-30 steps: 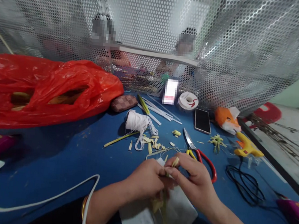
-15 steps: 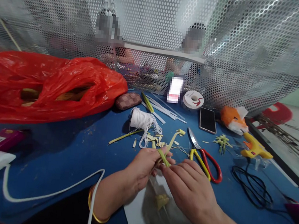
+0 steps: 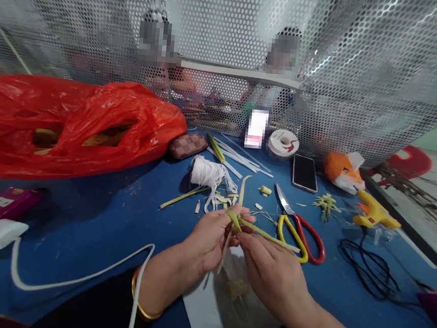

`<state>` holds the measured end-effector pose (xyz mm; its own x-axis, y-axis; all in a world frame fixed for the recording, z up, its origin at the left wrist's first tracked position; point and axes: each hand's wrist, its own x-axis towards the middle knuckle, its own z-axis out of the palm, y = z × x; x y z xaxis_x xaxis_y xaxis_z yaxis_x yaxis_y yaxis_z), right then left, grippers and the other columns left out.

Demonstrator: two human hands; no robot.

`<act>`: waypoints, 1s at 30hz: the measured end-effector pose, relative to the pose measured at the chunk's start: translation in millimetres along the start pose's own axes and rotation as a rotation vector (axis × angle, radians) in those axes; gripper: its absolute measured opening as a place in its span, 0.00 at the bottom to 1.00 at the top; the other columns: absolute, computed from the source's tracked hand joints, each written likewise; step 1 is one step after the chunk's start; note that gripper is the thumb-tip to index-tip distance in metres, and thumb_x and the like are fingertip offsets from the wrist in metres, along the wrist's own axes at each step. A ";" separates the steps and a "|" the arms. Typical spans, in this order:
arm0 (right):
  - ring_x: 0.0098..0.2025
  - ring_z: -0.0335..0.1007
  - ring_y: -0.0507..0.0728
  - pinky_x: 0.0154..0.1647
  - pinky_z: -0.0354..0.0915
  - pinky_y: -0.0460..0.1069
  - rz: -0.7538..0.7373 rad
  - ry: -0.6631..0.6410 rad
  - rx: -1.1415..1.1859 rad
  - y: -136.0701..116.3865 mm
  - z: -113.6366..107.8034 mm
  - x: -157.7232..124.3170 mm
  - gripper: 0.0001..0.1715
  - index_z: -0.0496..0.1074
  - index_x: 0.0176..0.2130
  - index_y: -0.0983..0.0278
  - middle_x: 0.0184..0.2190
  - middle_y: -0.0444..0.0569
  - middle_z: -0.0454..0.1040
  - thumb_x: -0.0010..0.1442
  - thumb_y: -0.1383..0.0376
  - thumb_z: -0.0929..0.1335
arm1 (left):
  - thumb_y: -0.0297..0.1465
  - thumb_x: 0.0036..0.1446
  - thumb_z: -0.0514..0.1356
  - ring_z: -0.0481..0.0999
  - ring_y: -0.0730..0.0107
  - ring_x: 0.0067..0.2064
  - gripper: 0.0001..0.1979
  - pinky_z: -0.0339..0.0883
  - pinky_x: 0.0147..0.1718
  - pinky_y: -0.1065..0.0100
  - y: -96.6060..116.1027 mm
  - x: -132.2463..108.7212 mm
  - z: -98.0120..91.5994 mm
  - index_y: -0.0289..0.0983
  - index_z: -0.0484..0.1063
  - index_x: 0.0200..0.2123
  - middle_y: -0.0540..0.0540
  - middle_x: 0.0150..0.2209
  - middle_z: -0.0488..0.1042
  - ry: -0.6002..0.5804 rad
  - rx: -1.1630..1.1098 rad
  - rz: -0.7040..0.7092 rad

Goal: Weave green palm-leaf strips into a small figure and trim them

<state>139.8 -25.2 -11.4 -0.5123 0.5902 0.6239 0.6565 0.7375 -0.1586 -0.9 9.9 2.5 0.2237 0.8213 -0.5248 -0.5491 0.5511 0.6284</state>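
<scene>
Evidently, from the head view, you are partway through folding or weaving the leaf strips (image 3: 233,219): one green length bends over the others at a small crossing between your two hands. The strips are off the table (image 3: 113,231), held up near the top edge of the paper (image 3: 199,318). One pale end points up and away from you, a long one runs out to the right above your knuckles toward the scissors (image 3: 288,227), and a brownish one hangs down beneath your left fingers.

As I judge it, the next move calls for a firm pinch on the crossing, so the bend does not spring open, while the loose right-hand length is brought under control. The scissors lie within easy reach, apart from your fingers.

As for pose, your left hand (image 3: 207,242) comes in from the lower left, thumb side up, its thumb and fingers closed around the crossing. Your right hand (image 3: 274,266) comes in from the lower right with its back turned up, fingers curled, the tips together on the near end of the green bend. The fingertips of both hands almost meet; exactly how the right ones grip underneath is hidden.
</scene>
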 end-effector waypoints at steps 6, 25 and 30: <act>0.38 0.79 0.58 0.38 0.71 0.49 0.090 0.020 0.165 6.8 2.6 2.7 0.11 0.71 0.44 0.65 0.40 0.53 0.81 0.66 0.74 0.63 | 0.28 0.61 0.61 0.77 0.78 0.24 0.07 0.69 0.19 0.81 4.0 -0.6 0.2 0.31 0.78 0.38 0.44 0.33 0.80 -0.028 -0.118 -0.038; 0.21 0.68 0.52 0.22 0.64 0.45 0.332 -0.149 0.294 2.7 1.5 0.5 0.13 0.68 0.26 0.63 0.20 0.43 0.71 0.63 0.68 0.64 | 0.26 0.63 0.59 0.78 0.76 0.27 0.07 0.74 0.28 0.77 11.5 0.0 2.9 0.29 0.77 0.36 0.43 0.31 0.79 0.068 -0.153 0.036; 0.28 0.69 0.55 0.32 0.66 0.51 -0.273 -0.172 -0.141 -4.6 -1.6 0.7 0.14 0.74 0.42 0.68 0.28 0.49 0.74 0.66 0.74 0.60 | 0.26 0.61 0.60 0.77 0.76 0.28 0.06 0.72 0.29 0.77 2.8 -0.9 5.0 0.28 0.77 0.34 0.43 0.31 0.78 0.059 -0.096 0.085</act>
<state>137.3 -28.7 -9.1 -0.7573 0.4327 0.4891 0.5460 0.8304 0.1109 1.4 11.5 7.7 0.1271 0.8528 -0.5066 -0.6394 0.4609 0.6154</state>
